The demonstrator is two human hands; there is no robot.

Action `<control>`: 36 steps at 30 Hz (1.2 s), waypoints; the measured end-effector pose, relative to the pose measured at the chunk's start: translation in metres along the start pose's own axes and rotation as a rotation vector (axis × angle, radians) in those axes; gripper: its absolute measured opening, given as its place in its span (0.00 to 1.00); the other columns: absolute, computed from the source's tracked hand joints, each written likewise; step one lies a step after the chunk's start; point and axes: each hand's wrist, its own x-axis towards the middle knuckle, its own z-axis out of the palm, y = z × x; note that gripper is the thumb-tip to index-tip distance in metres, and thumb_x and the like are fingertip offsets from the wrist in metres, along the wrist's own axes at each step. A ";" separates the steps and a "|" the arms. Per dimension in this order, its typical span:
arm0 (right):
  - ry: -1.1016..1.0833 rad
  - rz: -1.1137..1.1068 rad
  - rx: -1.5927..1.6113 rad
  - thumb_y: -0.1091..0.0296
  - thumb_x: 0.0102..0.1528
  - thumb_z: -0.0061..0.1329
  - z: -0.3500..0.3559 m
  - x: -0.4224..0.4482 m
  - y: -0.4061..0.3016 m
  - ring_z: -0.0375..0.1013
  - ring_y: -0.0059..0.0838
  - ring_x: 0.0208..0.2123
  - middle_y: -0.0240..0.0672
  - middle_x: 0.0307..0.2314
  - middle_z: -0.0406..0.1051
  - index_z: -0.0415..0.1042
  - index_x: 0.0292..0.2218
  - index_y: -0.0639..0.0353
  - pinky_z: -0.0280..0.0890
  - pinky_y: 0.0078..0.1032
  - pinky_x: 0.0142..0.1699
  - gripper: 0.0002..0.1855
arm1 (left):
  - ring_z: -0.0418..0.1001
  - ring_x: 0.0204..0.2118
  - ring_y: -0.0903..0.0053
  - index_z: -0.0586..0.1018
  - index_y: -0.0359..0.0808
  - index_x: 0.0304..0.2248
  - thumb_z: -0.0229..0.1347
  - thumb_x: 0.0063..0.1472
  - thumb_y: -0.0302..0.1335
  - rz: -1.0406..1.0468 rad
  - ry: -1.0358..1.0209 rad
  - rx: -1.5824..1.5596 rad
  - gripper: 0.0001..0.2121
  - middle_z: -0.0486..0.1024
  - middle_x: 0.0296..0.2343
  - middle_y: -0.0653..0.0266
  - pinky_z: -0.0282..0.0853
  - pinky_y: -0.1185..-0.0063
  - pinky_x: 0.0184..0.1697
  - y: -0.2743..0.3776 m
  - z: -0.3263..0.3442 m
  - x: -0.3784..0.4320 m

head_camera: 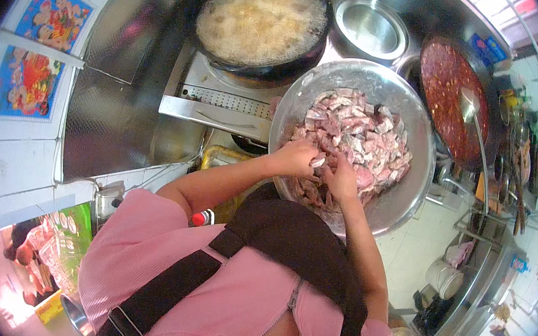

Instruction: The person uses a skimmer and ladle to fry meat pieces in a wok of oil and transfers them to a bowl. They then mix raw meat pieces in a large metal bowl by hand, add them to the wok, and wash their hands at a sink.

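Note:
A wide metal basin [419,135] sits before me, with a heap of chopped raw meat pieces [354,120] in it, possibly fish. The pieces are pink and grey, many with a whitish surface. My left hand [296,158] is in the near left part of the heap, its fingers curled on a pale piece [318,161]. Close beside it, my right hand [341,177] pinches pieces at the heap's near side. Its fingertips are partly hidden among them.
A black wok [325,30] of bubbling, foaming oil [261,20] stands on the stove at far left. Behind the basin is a round metal pot [370,28]. At right, a pan of dark red sauce [448,99] holds a metal ladle [476,122]. A tiled wall [16,159] borders the left.

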 end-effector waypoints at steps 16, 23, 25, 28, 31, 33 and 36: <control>-0.032 -0.179 0.476 0.84 0.41 0.45 -0.042 -0.005 -0.072 0.55 0.36 0.52 0.44 0.48 0.56 0.47 0.55 0.57 0.52 0.25 0.53 0.39 | 0.67 0.32 0.77 0.69 0.33 0.35 0.58 0.48 0.37 -0.234 -0.058 -1.081 0.19 0.69 0.30 0.65 0.65 0.76 0.35 -0.013 0.007 0.013; -0.486 -0.025 0.569 0.89 0.42 0.44 -0.083 -0.005 -0.111 0.61 0.28 0.48 0.40 0.52 0.51 0.38 0.57 0.54 0.58 0.21 0.49 0.45 | 0.65 0.35 0.81 0.69 0.33 0.40 0.55 0.50 0.33 -0.291 -0.370 -1.315 0.19 0.69 0.32 0.67 0.61 0.81 0.39 -0.008 -0.035 0.006; -0.466 -0.003 0.641 0.85 0.44 0.45 -0.082 0.000 -0.113 0.65 0.26 0.43 0.42 0.47 0.59 0.41 0.56 0.54 0.61 0.21 0.45 0.42 | 0.65 0.33 0.83 0.71 0.33 0.36 0.55 0.50 0.29 -0.240 -0.369 -1.380 0.14 0.69 0.29 0.69 0.61 0.82 0.37 -0.012 -0.040 0.006; -0.421 0.098 0.769 0.79 0.46 0.48 -0.077 0.008 -0.114 0.67 0.24 0.38 0.41 0.38 0.67 0.47 0.53 0.56 0.65 0.22 0.41 0.36 | 0.65 0.31 0.84 0.71 0.34 0.34 0.56 0.49 0.25 -0.143 -0.275 -1.349 0.11 0.69 0.27 0.71 0.62 0.83 0.35 -0.012 -0.063 0.003; -0.397 0.073 0.890 0.80 0.46 0.48 -0.069 0.017 -0.114 0.65 0.27 0.40 0.42 0.39 0.65 0.46 0.54 0.56 0.62 0.23 0.44 0.36 | 0.66 0.29 0.85 0.71 0.34 0.32 0.56 0.49 0.24 -0.123 -0.130 -1.242 0.10 0.70 0.25 0.71 0.62 0.84 0.32 -0.017 -0.087 0.000; -0.348 0.054 0.953 0.79 0.47 0.48 -0.069 0.019 -0.118 0.65 0.28 0.41 0.43 0.41 0.63 0.48 0.52 0.57 0.62 0.23 0.44 0.34 | 0.67 0.26 0.84 0.71 0.34 0.31 0.55 0.50 0.25 -0.105 -0.087 -1.243 0.08 0.70 0.23 0.70 0.63 0.85 0.29 -0.029 -0.106 0.000; -0.247 0.016 0.951 0.78 0.48 0.48 -0.071 0.017 -0.112 0.66 0.28 0.40 0.44 0.41 0.64 0.50 0.51 0.59 0.63 0.24 0.44 0.31 | 0.65 0.18 0.85 0.69 0.36 0.30 0.52 0.53 0.26 -0.127 0.085 -1.117 0.06 0.68 0.18 0.69 0.61 0.86 0.18 -0.055 -0.187 0.007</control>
